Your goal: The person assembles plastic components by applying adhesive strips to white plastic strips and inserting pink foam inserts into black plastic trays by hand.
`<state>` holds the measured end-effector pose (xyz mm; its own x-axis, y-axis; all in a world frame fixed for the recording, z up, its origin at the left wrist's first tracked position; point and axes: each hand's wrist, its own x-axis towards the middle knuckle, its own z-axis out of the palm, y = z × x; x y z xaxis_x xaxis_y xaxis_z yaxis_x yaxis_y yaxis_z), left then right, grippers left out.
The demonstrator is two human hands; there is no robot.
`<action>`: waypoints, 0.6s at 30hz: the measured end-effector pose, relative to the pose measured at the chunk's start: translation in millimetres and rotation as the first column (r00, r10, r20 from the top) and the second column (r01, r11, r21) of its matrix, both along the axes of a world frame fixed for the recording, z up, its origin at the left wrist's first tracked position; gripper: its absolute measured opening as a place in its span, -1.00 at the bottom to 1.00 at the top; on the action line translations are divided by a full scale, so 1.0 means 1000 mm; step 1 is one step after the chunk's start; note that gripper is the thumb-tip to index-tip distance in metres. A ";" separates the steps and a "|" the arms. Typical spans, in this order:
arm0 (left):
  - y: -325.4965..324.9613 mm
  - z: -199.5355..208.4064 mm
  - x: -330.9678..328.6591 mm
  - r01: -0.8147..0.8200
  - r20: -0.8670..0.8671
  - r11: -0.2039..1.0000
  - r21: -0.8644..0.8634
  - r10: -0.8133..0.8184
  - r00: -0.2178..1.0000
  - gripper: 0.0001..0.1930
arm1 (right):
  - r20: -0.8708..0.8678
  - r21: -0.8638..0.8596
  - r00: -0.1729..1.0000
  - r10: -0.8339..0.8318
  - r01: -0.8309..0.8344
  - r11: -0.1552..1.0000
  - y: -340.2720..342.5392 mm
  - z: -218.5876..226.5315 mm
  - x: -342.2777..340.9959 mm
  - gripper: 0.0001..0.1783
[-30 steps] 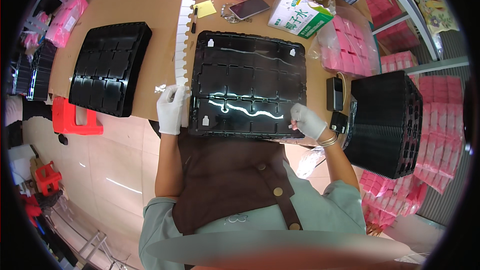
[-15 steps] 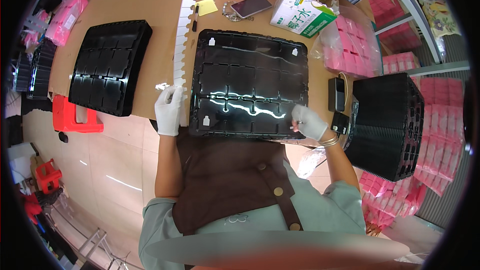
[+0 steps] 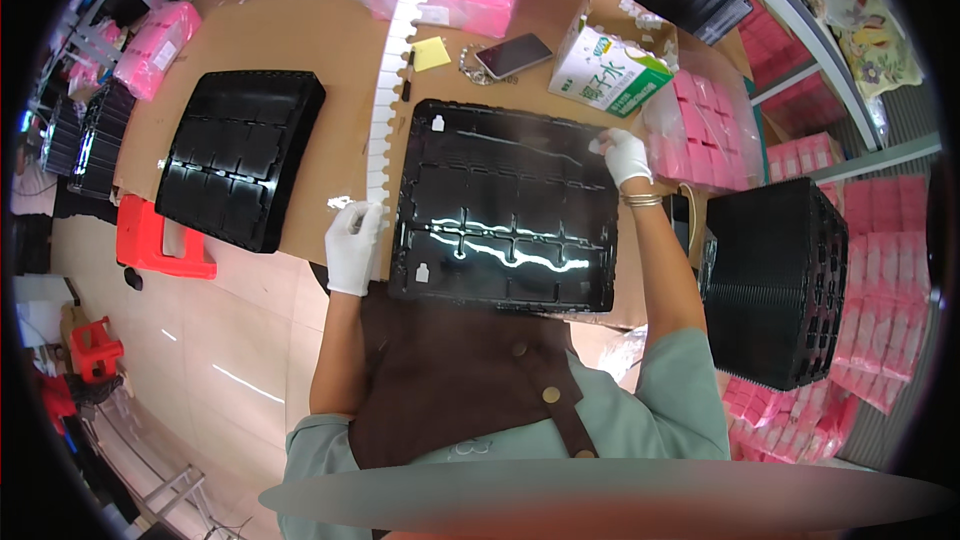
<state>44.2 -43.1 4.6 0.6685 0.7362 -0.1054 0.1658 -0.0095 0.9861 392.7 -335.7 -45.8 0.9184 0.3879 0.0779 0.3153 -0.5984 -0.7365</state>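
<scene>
A black plastic tray [image 3: 510, 202] with moulded compartments lies in front of me. Small white bottle-shaped stickers sit on its far left corner [image 3: 438, 124] and near left corner [image 3: 423, 272]. My right hand [image 3: 624, 156], in a white glove, is at the tray's far right corner. Its fingers are drawn together there, and whatever is under or between them is hidden. My left hand [image 3: 352, 250], also gloved, is closed at the near end of a long white strip of stickers [image 3: 388, 90], just left of the tray. The strip runs away across the table.
Another black tray [image 3: 240, 155] lies on the left. A tall stack of black trays [image 3: 765, 280] stands at the right. Behind are a carton [image 3: 615, 60], a phone [image 3: 514, 55], yellow notes [image 3: 431, 53] and pink packs [image 3: 700, 130]. A red stool [image 3: 165, 240] stands on the floor.
My right hand has moved from the tray's near right corner to its far right corner, covering where a white sticker showed. My left hand stays by the strip. The whole view has shifted slightly.
</scene>
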 end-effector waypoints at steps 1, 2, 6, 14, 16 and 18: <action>0.000 0.001 -0.001 -0.012 0.004 1.000 0.009 0.012 1.000 -0.85 | 0.111 -0.231 0.993 0.042 -0.016 0.973 0.011 0.003 -0.001 -0.89; -0.001 0.003 -0.002 -0.016 0.010 1.000 -0.004 0.016 1.000 -0.85 | 0.211 -0.450 0.972 0.105 0.001 0.893 0.020 0.008 -0.001 -0.88; 0.001 0.002 -0.005 -0.045 -0.004 0.998 -0.032 0.044 0.999 -0.85 | -0.135 -0.408 0.967 0.215 -0.252 0.877 0.009 0.005 0.020 -0.89; 0.005 -0.006 0.005 -0.050 0.011 0.998 -0.033 0.050 0.999 -0.84 | -0.171 -0.402 0.982 0.080 -0.143 0.905 0.019 0.016 0.010 -0.85; 0.008 -0.012 0.006 -0.040 0.009 0.999 -0.036 0.040 0.999 -0.85 | -0.075 -0.430 0.997 0.015 -0.046 0.902 0.018 0.010 0.009 -0.85; 0.008 -0.017 0.005 -0.043 0.003 0.998 -0.040 0.043 0.999 -0.85 | 0.047 -0.524 0.999 -0.020 0.041 0.851 0.033 0.028 -0.008 -0.89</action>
<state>49.2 -35.1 -12.4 0.6367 0.7596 -0.1330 0.1617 0.0371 0.9861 385.2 -302.7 -17.5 0.9309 0.3531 -0.0937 0.3121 -0.9019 -0.2986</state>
